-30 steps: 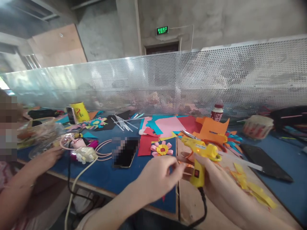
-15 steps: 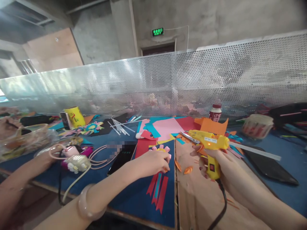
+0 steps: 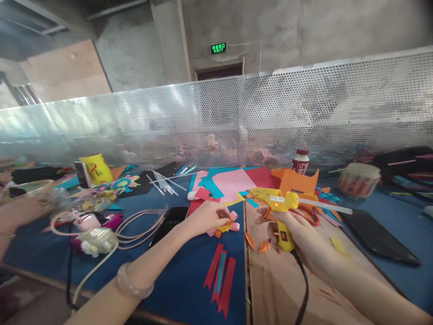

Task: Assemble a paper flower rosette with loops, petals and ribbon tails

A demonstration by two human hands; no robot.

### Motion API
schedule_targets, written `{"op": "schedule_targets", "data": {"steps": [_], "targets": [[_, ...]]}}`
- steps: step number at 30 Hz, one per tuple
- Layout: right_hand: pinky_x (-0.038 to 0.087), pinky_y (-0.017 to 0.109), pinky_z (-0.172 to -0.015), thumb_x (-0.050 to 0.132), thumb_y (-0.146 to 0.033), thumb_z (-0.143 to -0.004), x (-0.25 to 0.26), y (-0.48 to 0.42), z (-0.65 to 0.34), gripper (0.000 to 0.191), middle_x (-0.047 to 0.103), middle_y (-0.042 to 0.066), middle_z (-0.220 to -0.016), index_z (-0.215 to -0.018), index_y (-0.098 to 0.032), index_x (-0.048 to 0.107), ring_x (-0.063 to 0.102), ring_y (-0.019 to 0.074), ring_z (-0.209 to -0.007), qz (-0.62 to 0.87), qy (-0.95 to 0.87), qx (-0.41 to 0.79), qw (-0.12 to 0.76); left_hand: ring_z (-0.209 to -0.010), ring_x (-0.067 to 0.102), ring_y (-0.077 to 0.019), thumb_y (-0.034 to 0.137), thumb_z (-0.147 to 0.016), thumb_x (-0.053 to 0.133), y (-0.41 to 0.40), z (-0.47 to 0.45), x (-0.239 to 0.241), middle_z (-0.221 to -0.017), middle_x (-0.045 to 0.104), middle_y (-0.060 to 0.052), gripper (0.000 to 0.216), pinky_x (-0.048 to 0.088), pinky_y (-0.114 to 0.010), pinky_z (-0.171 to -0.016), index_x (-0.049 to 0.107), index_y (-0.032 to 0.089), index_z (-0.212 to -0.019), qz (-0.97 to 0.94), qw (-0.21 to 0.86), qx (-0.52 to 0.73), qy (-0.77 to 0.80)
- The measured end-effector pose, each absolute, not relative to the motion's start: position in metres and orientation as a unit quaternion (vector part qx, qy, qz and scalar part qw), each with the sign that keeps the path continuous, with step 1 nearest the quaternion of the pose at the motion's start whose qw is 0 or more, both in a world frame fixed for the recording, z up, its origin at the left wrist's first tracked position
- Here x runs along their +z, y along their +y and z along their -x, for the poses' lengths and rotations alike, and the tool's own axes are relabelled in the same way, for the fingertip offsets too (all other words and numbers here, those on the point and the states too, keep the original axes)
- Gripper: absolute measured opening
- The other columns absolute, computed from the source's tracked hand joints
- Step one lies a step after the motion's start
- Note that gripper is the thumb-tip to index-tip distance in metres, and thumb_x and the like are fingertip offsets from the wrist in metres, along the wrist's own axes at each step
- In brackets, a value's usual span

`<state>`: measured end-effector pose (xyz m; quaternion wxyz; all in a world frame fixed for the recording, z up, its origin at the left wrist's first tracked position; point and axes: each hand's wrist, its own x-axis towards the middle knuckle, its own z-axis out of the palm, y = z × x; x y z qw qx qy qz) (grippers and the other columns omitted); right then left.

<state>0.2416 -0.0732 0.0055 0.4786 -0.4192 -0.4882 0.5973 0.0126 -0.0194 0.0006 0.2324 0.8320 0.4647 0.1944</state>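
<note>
My left hand (image 3: pixel 210 217) is closed with its fingertips on a small paper flower (image 3: pixel 224 225) with a yellow middle and pink and orange loops; the fingers partly cover it. In my right hand (image 3: pixel 287 225) is a yellow hot glue gun (image 3: pixel 274 199), its nozzle pointing left and its small light glowing orange. A clear glue stick (image 3: pixel 326 206) sticks out of its back end. Below the flower lie red paper strips (image 3: pixel 227 286) with notched ends and a blue strip (image 3: pixel 220 272). Orange paper petals (image 3: pixel 264 247) rest under the glue gun.
Coloured paper sheets (image 3: pixel 233 183) lie behind my hands. Scissors (image 3: pixel 309 213) are partly hidden behind the glue gun. Black phones (image 3: pixel 171 221) flank both sides. A cable and plug cluster (image 3: pixel 98 237) sits left, near another person's arm (image 3: pixel 20 216). A perforated metal screen (image 3: pixel 189 122) stands behind.
The glue gun has moved left, closer to the flower, uncovering the scissors' handles. My left hand has shifted slightly, showing more of the flower. The other person's arm has drawn away to the left.
</note>
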Motion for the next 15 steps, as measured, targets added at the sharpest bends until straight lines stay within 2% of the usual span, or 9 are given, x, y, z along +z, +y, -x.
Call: {"op": "schedule_targets", "data": {"steps": [4, 7, 10, 12, 15], "targets": [[0.037, 0.022, -0.043, 0.05, -0.046, -0.084, -0.005, -0.075, -0.241, 0.027, 0.052, -0.003, -0.05, -0.078, -0.021, 0.058, 0.047, 0.0125, -0.048, 0.407, -0.497, 0.617, 0.454, -0.056, 0.06, -0.0124, 0.036, -0.078, 0.059, -0.015, -0.015, 0.002, -0.07, 0.07, -0.002, 0.022, 0.043, -0.022, -0.052, 0.068, 0.016, -0.084, -0.818, 0.278, 0.197, 0.463], [0.038, 0.023, -0.041, 0.053, -0.046, -0.081, -0.015, -0.077, -0.242, 0.025, 0.051, -0.003, -0.049, -0.08, -0.021, 0.059, 0.047, 0.0134, -0.046, 0.429, -0.483, 0.611, 0.457, -0.054, 0.058, -0.0113, 0.039, -0.079, 0.057, -0.014, -0.015, -0.003, -0.074, 0.07, -0.003, 0.025, 0.041, -0.02, -0.045, 0.066, 0.016, -0.086, -0.81, 0.298, 0.204, 0.461], [0.04, 0.026, -0.039, 0.056, -0.05, -0.076, -0.019, -0.078, -0.244, 0.028, 0.053, -0.001, -0.046, -0.078, -0.023, 0.061, 0.05, 0.0157, -0.043, 0.458, -0.466, 0.611, 0.447, -0.047, 0.052, -0.0092, 0.043, -0.077, 0.058, -0.013, -0.014, -0.01, -0.079, 0.07, -0.005, 0.031, 0.036, -0.018, -0.037, 0.064, 0.015, -0.089, -0.775, 0.366, 0.213, 0.47], [0.042, 0.028, -0.041, 0.058, -0.051, -0.071, -0.017, -0.08, -0.245, 0.027, 0.055, 0.0, -0.045, -0.074, -0.024, 0.062, 0.051, 0.0167, -0.041, 0.461, -0.47, 0.608, 0.444, -0.047, 0.051, -0.0088, 0.045, -0.076, 0.059, -0.014, -0.012, -0.014, -0.075, 0.068, -0.004, 0.032, 0.035, -0.018, -0.037, 0.063, 0.015, -0.085, -0.757, 0.393, 0.22, 0.474], [0.044, 0.029, -0.044, 0.059, -0.051, -0.069, -0.01, -0.086, -0.245, 0.028, 0.055, 0.0, -0.044, -0.075, -0.024, 0.063, 0.052, 0.018, -0.041, 0.481, -0.464, 0.606, 0.432, -0.051, 0.053, -0.0093, 0.042, -0.076, 0.06, -0.017, -0.008, -0.017, -0.067, 0.065, -0.001, 0.027, 0.037, -0.019, -0.045, 0.064, 0.015, -0.077, -0.77, 0.376, 0.218, 0.466]]}}
